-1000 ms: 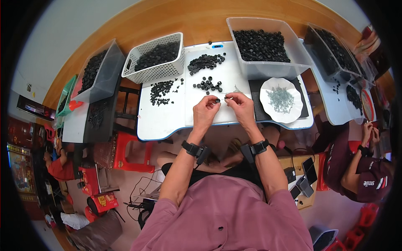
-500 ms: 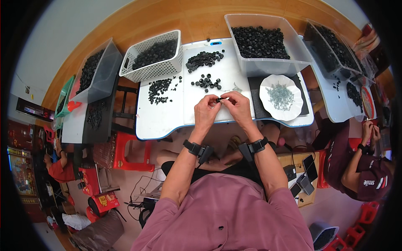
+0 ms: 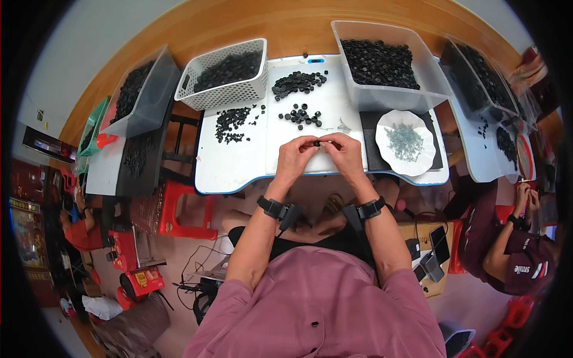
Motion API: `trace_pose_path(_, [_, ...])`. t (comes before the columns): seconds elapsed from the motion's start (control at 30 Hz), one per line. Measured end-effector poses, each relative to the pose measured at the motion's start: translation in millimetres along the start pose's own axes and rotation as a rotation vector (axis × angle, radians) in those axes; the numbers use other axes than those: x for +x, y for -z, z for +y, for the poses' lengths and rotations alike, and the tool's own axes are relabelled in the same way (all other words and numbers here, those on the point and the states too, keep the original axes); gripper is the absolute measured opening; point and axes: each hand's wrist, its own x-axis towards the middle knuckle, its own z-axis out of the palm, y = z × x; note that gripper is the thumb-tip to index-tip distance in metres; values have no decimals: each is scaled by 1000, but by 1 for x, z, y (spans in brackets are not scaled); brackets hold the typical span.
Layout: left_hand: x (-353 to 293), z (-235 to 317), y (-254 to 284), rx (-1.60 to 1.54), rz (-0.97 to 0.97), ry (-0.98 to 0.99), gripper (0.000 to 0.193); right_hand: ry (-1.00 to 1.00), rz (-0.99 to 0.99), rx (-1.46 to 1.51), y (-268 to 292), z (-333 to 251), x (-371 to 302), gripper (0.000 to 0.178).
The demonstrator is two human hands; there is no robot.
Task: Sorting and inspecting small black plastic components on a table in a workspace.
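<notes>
My left hand (image 3: 293, 158) and my right hand (image 3: 344, 156) meet above the front of the white table, fingertips pinched together. Between them is a small black part (image 3: 317, 144), mostly covered by the fingers. Just beyond lies a loose group of black round caps (image 3: 301, 116), with a larger pile of the same kind of caps (image 3: 296, 85) behind it. Smaller black pieces (image 3: 231, 125) are spread to the left. Right of my hands, a scalloped white plate (image 3: 388, 156) holds many tiny clear, greenish pieces (image 3: 406, 143); a few similar bits (image 3: 344, 125) lie on the table.
A white perforated basket (image 3: 230, 93) and a clear plastic bin (image 3: 394, 98), both full of black parts, stand at the back. The plate rests on a black mat (image 3: 371, 143). Co-workers sit at both sides, one in a dark maroon shirt (image 3: 507, 256). A red stool (image 3: 185, 209) stands left.
The view has shifted slightly, so the table appears a little further right. Both hands stay together at the small black part, their fingers slightly repositioned.
</notes>
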Motion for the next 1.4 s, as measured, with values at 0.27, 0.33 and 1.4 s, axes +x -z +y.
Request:
trace_pose_path(0.27, [-4, 6, -2, -62, 39, 44, 29, -105, -43, 80, 1, 2, 0, 12])
trace_pose_path(0.33, [-4, 7, -2, -63, 34, 54, 30, -102, -49, 96, 2, 2, 0, 13])
trace_pose_path(1.4, [-6, -2, -10, 92, 158, -38, 25, 272, -15, -241, -8, -13, -2, 12])
